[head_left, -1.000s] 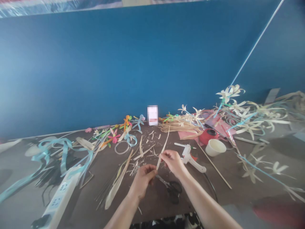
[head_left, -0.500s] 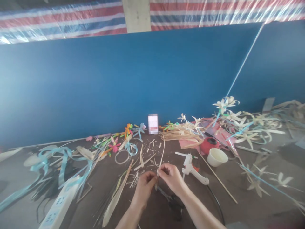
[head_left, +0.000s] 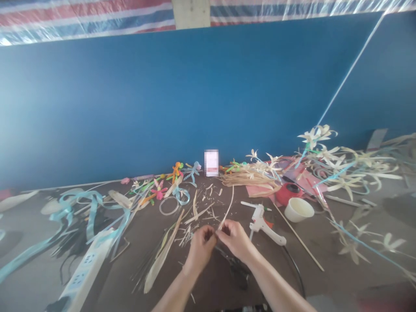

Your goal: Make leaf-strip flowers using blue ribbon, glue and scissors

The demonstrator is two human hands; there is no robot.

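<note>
My left hand (head_left: 202,245) and my right hand (head_left: 238,242) meet at the fingertips, both closed in a pinch. Between them they grip a thin, pale strip of dried husk or straw (head_left: 229,203). Its long free end rises away from my fingers and curves slightly; the pinched end is hidden. Under my right wrist lies a dark tool that looks like scissors (head_left: 238,268), partly covered. To the right of my right hand rests a white glue gun (head_left: 261,224), and pale offcuts (head_left: 185,236) are scattered left of my left hand.
A white cup (head_left: 299,210) stands by a red round object (head_left: 288,193) on the right. Pale strip flowers (head_left: 344,184) pile up behind it. At left lie a power strip (head_left: 86,268) and light-blue ribbon (head_left: 92,216). A blue panel (head_left: 195,95) closes off the back.
My view has tilted slightly down and shifted left. My fingertips have drawn closer together, and the strip's lower end no longer shows below them. The strip now leans more to the right.
</note>
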